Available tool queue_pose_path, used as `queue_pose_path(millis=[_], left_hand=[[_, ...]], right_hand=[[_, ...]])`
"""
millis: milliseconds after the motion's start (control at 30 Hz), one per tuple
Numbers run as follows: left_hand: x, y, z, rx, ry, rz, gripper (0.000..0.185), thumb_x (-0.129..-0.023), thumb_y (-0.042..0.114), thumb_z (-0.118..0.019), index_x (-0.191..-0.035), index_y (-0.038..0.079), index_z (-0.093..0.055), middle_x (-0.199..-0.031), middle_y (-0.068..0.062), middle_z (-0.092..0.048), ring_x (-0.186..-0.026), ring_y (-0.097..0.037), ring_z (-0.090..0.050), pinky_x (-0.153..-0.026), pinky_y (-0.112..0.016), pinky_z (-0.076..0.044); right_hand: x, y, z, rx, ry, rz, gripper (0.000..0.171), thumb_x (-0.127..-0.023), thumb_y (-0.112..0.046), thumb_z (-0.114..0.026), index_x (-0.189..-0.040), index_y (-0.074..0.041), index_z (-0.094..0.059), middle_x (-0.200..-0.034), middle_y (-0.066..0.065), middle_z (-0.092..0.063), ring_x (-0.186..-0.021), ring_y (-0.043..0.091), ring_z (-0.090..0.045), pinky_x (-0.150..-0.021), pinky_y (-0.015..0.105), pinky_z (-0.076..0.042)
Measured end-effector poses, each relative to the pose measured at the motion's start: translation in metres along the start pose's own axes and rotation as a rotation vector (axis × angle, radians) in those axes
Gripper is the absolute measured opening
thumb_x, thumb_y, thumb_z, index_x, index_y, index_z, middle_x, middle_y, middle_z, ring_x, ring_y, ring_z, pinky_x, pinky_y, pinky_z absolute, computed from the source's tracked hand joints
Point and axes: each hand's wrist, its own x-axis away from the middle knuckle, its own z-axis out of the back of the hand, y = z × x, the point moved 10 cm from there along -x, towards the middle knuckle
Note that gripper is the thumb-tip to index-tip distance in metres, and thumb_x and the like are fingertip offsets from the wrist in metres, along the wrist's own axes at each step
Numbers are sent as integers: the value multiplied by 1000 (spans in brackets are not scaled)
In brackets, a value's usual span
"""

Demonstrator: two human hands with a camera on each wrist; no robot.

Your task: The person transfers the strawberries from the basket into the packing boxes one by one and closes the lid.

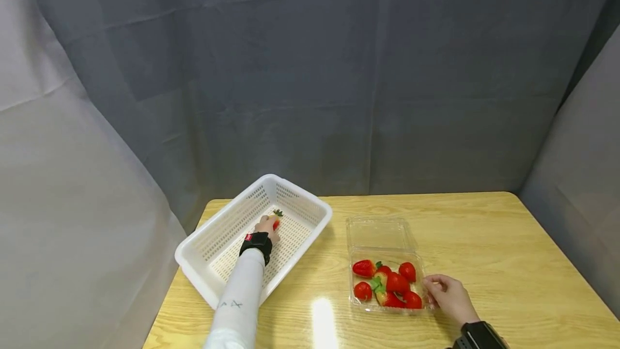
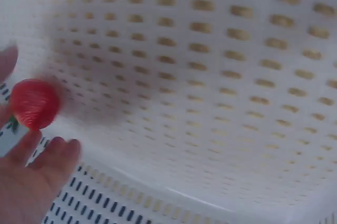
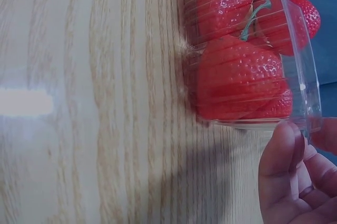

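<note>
My left hand (image 1: 267, 228) is inside the white basket (image 1: 302, 194), low over its slotted floor. It holds a red strawberry (image 2: 36, 104) between thumb and fingers; green leaves show at the strawberry's far end in the head view. My right hand (image 1: 450, 298) pinches the near right edge of a clear plastic box (image 1: 380, 233) with thumb and forefinger, its other fingers curled in the right wrist view. Several red strawberries (image 1: 397, 283) lie in the box, some with green leaves. The box's lid is folded back, away from me.
Both containers stand on a light wooden table (image 1: 474, 230), the basket left and the box right of centre. A dark grey cloth (image 1: 300, 79) hangs behind the table. Pale cloths (image 1: 82, 203) hang at both sides.
</note>
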Motion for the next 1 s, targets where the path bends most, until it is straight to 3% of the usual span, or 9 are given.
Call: queue_pose_path(millis=[67, 133, 200, 367, 467, 633, 767, 867, 1000], left_hand=[[23, 13, 19, 5, 59, -30, 49, -72, 6, -71, -118, 6, -55, -108, -21, -48, -91, -41, -54, -74, -46, -46], [28, 15, 25, 11, 90, -43, 40, -73, 2, -70, -111, 3, -57, -97, -20, -47, -81, -38, -55, -70, -44, -47], [12, 1, 14, -2, 146, -103, 35, -70, 2, -70, -102, 4, -58, -88, -18, -45, -70, -34, -55, -63, -41, -46], [-65, -71, -47, -73, 271, -193, 38, -61, 13, -77, -96, 15, -64, -82, -13, -49, -63, -27, -52, -54, -37, -43], [-63, -68, -39, -94, 276, -167, 34, -60, 13, -78, -92, 13, -67, -78, -12, -54, -65, -27, -52, -54, -37, -44], [12, 26, 53, 29, 249, -128, 32, -65, -1, -75, -95, 1, -67, -85, -19, -62, -78, -33, -58, -68, -41, -48], [41, 112, 102, 127, 356, -324, 37, -68, 0, -74, -104, 2, -65, -94, -19, -60, -86, -32, -58, -76, -38, -48], [65, 183, 107, 150, 330, -513, 40, -72, 5, -73, -111, 6, -64, -102, -15, -57, -91, -28, -58, -79, -33, -48], [110, 258, 73, 117, 143, -724, 41, -76, 10, -71, -117, 11, -62, -109, -10, -56, -91, -20, -58, -77, -22, -47]], right_hand=[[0, -2, 1, -3, 1, 7, 27, -90, -9, -53, -105, 14, -55, -62, 6, -53, -52, 18, -54, -48, 26, -45], [1, -3, 1, -2, -1, 10, 27, -90, -9, -53, -105, 14, -55, -62, 6, -54, -52, 18, -55, -48, 26, -45], [1, -4, 1, 7, -2, 12, 27, -90, -9, -53, -105, 13, -56, -63, 7, -55, -53, 17, -55, -48, 25, -45], [-2, -9, 1, 17, -9, 40, 27, -90, -9, -53, -105, 13, -55, -64, 8, -57, -53, 16, -55, -48, 25, -44], [-5, -9, 0, 17, -4, 36, 27, -90, -9, -53, -105, 13, -55, -64, 8, -57, -53, 17, -55, -48, 25, -44], [-8, -9, -4, 7, -16, 37, 28, -90, -11, -54, -105, 14, -56, -64, 8, -58, -54, 17, -55, -49, 26, -45], [-8, -10, -4, 8, -17, 38, 29, -90, -11, -55, -104, 14, -56, -64, 8, -58, -54, 18, -56, -49, 27, -45], [-8, -10, -2, 24, -9, 38, 29, -90, -11, -55, -104, 14, -56, -64, 8, -58, -55, 17, -55, -49, 26, -45], [-8, -12, -2, 20, -12, 38, 29, -90, -12, -54, -104, 14, -55, -64, 7, -59, -55, 17, -55, -49, 26, -44]])
